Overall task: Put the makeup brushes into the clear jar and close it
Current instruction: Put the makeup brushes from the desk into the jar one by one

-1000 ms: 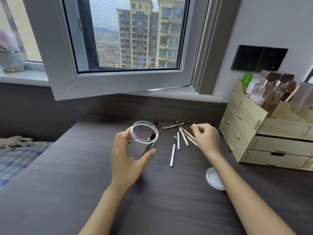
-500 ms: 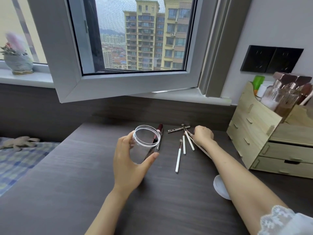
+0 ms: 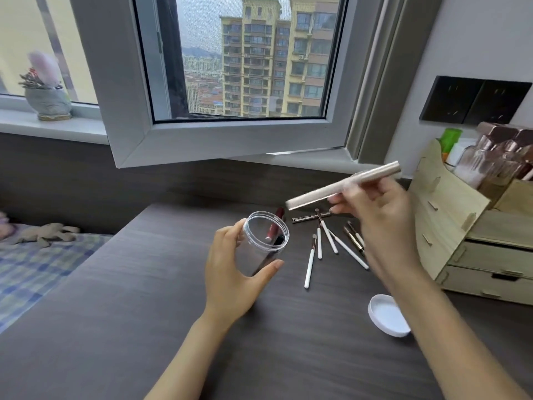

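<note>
My left hand [image 3: 230, 272] grips the clear jar [image 3: 264, 241], tilted with its open mouth facing up and right, just above the dark desk [image 3: 115, 313]. My right hand [image 3: 380, 223] holds a silver-beige makeup stick [image 3: 343, 186] in the air, to the right of and above the jar's mouth. Several white-handled makeup brushes [image 3: 320, 246] lie fanned out on the desk between the two hands. A dark red tube [image 3: 274, 225] lies behind the jar, seen through its wall. The jar's white lid [image 3: 388, 314] rests upside down on the desk under my right forearm.
A wooden drawer organizer [image 3: 461, 235] with bottles on top stands at the right against the wall. A metal clip [image 3: 308, 217] lies behind the brushes. An open window sash [image 3: 230, 140] hangs over the desk's back edge. A bed with a checked blanket [image 3: 37, 264] is at the left.
My right hand has lifted from the desk with the silver-beige stick and carried it up toward the jar. My left hand keeps hold of the jar.
</note>
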Available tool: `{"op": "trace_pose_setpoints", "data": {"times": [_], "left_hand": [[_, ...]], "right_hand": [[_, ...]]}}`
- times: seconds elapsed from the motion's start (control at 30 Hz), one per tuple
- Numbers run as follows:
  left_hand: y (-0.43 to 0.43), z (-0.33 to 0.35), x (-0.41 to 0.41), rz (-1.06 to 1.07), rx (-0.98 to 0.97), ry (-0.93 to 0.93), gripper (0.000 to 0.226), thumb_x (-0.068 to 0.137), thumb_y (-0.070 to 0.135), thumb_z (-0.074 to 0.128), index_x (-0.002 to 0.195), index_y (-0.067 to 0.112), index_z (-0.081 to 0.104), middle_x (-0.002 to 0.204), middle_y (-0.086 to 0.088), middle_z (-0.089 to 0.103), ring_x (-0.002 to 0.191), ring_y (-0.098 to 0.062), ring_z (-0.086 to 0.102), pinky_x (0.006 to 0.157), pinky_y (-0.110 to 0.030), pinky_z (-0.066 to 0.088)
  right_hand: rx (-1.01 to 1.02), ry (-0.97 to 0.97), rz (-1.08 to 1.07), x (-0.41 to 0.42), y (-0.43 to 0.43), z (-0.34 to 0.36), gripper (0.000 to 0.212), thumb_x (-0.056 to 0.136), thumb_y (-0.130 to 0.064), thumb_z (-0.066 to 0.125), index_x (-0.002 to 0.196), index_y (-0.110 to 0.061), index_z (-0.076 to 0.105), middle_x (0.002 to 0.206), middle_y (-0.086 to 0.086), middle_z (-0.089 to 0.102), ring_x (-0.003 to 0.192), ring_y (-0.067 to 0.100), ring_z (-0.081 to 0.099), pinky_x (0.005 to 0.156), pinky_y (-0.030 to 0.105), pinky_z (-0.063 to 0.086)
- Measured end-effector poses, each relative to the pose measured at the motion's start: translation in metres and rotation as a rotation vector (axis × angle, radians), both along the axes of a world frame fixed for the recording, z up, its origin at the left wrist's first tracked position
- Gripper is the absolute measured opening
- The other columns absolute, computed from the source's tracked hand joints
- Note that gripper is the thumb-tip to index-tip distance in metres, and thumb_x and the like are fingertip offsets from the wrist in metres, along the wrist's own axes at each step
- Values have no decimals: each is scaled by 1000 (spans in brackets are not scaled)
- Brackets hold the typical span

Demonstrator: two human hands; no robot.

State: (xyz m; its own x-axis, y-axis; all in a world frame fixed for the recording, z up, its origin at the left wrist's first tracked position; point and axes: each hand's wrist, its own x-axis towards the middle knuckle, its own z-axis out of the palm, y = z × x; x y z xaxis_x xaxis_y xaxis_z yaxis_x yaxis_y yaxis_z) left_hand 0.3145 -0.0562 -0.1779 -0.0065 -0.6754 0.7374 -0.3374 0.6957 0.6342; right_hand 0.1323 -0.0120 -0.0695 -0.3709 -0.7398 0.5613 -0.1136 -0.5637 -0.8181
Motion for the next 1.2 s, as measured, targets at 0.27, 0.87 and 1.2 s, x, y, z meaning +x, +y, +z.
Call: {"op": "trace_pose_setpoints", "data": {"times": [0.27, 0.87, 1.2], "left_hand": [[2, -3, 2, -5, -80, -77, 73, 67, 48, 72, 126, 14, 47, 116, 9, 47, 106, 1, 47, 89, -13, 38], [-16, 1, 19, 248, 21, 5, 71, 62, 34, 85, 121, 9, 54, 106, 1, 54, 96, -9, 50, 83, -15, 40], [-15, 1, 17, 262, 38, -12, 74, 60, 31, 86, 122, 7, 54, 107, -3, 56, 97, -13, 52, 83, -16, 40]], "right_hand": [[101, 559, -53, 50, 27, -39, 17, 77, -7, 69, 88, -14, 59, 84, 1, 69, 84, 13, 66, 77, 18, 48], [579, 567, -274, 22, -121, -77, 16, 84, -22, 61, 83, -12, 73, 83, 5, 75, 80, 18, 65, 73, 29, 47], [904, 1158, -509, 47, -184, -101, 33, 88, -19, 55, 117, -4, 55, 118, 13, 66, 109, 31, 63, 81, 33, 49]]}}
